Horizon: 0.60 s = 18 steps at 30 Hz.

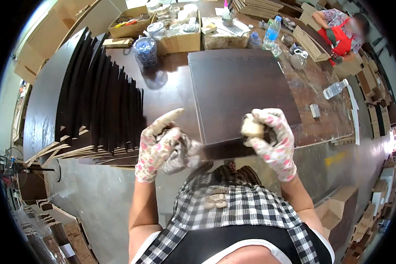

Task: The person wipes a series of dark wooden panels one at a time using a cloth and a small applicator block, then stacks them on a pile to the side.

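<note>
Both of my hands wear white gloves with a pink flower print. In my left hand (156, 143), just off the table's near edge, is a crumpled grey-white rag (178, 154); its index finger points out and the rag's edge is blurred. My right hand (275, 143) grips a pale, cream-coloured wad (252, 126), perhaps a cloth or sponge, with something dark behind it. The wad is over the near right part of a dark brown wooden board (242, 88). That board lies flat on the table between my hands, on top of another dark panel.
Many dark boards (88, 97) lean in a row at the left. Cardboard boxes (180, 42) of jars and tape, a blue-wrapped jar (145, 52) and water bottles (272, 31) line the far side. A clear bottle (335, 89) lies right. A person in a red apron (341, 39) works at far right.
</note>
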Tool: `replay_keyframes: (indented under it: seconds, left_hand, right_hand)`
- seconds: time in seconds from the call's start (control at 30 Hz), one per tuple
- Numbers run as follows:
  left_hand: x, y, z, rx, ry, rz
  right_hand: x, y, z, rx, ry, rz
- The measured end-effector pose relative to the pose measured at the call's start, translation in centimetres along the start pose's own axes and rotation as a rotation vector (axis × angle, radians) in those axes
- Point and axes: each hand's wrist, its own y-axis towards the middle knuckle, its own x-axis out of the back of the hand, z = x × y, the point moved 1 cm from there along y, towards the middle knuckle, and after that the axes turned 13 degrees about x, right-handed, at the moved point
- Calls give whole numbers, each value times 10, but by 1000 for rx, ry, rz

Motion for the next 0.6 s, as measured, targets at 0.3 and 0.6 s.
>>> replay_keyframes:
  seconds: [0.3,0.6]
  left_hand:
    - [14,-3,68,88,-212,-63]
    - [16,-8,88,167,-204,17]
  right_hand:
    - [-64,-1,26,309,-465,306]
    - [-78,-5,28,269,-560,227]
